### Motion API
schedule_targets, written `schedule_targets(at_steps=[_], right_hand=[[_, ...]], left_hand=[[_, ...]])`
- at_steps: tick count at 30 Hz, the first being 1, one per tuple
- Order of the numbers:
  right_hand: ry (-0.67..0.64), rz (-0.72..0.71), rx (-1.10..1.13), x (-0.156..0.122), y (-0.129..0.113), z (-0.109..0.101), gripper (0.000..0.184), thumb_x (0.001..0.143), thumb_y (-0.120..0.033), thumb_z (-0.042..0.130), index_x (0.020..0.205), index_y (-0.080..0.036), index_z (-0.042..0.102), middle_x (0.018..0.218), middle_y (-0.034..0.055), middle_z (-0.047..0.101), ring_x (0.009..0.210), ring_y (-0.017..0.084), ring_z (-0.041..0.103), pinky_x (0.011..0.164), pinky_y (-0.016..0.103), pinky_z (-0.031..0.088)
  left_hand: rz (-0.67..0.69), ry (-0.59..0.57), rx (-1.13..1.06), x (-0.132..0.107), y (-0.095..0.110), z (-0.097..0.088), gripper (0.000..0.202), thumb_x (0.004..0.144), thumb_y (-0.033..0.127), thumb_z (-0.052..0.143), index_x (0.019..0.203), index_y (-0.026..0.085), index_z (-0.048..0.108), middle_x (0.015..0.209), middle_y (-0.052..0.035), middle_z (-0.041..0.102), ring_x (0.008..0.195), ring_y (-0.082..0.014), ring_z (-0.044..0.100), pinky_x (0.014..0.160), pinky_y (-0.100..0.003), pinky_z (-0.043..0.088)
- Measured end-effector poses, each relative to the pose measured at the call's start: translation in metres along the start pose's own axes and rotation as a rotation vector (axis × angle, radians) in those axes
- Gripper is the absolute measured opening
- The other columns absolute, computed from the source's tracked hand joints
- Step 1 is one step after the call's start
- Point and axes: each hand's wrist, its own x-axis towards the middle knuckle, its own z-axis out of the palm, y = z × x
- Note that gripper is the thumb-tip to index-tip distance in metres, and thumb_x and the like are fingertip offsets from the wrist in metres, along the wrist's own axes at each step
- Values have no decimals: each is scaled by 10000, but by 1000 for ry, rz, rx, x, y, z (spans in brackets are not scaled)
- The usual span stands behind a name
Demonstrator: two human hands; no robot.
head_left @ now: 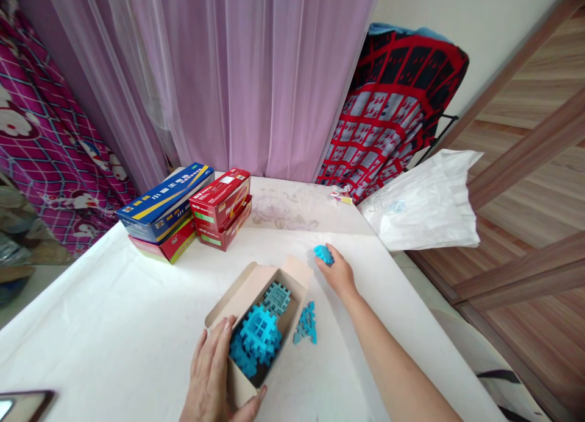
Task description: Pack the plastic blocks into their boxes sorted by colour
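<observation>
An open cardboard box [249, 288] lies on the white table [114, 312] and holds several blue interlocking plastic pieces [260, 334]. My left hand [212, 373] grips the box's near end, fingers over its rim and thumb under the corner. Just right of the box, a loose blue piece [306, 324] rests on the table. My right hand [337, 270] reaches beyond the box and is closed on a small blue piece [323, 253].
Stacked blue and red boxes [187, 206] sit at the back left of the table. A white plastic bag [425, 203] hangs over the right edge. A red patterned chair [393, 111] stands behind, beside purple curtains. A phone corner [22, 404] shows bottom left.
</observation>
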Motion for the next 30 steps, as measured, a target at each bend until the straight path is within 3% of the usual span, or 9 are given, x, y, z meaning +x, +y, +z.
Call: schedule_targets(at_steps=[3,5,8,12,17,20,25,30], right_hand=[[-11,-27,169,-40,-4,-21,644,779,-482,585,1332,-155,550,1135,102,695,895,217,658,800,348,533],[-14,-128,273,-66,-20,-36,622,773,-469,606,1324,-183,562,1174,93,686,871,202,663,782,336,545],[-14,-293,259,-94,-55,-52,598,764,-395,636,1325,-201,568,1169,89,686,965,219,654,817,333,547],[-14,-475,164,-106,-88,-61,572,739,-304,650,1302,-231,586,1177,83,679,1052,238,637,891,358,536],[112,-606,113,-114,-102,-75,570,786,-306,633,1343,-221,544,1190,100,667,1074,248,628,943,391,514],[31,-673,72,-121,-109,-71,595,766,-279,649,1347,-219,536,1232,103,649,1109,255,608,964,397,504],[-116,-664,-58,-121,-118,-45,616,758,-253,675,1351,-181,527,1251,136,633,1140,285,578,992,453,477],[-91,-687,-100,-124,-113,-49,515,830,-281,639,1320,-153,548,1291,158,597,1164,288,550,995,460,465]], left_hand=[[-5,-2,-5,1,4,-2,905,835,400,601,1545,134,106,1445,-193,488,1342,-325,460,1091,-514,413],[-9,-2,4,1,5,-2,892,836,399,600,1543,133,124,1449,-192,483,1352,-326,446,1095,-513,406],[-3,26,13,1,5,0,875,840,415,589,1537,120,149,1434,-194,493,1341,-321,454,1100,-507,391],[1,58,5,1,5,2,870,844,435,580,1533,111,158,1413,-202,509,1308,-320,482,1087,-504,391],[-37,37,-19,0,6,2,876,843,434,585,1538,150,133,1434,-186,497,1314,-318,479,1105,-526,361],[-47,38,-21,1,7,3,862,845,430,581,1537,173,136,1444,-173,493,1316,-311,479,1103,-527,364],[-27,59,-1,2,7,4,861,844,414,576,1535,147,137,1418,-183,513,1301,-302,495,1101,-521,368],[-14,43,12,0,6,4,858,844,404,585,1530,133,147,1440,-184,491,1325,-297,472,1122,-514,345]])
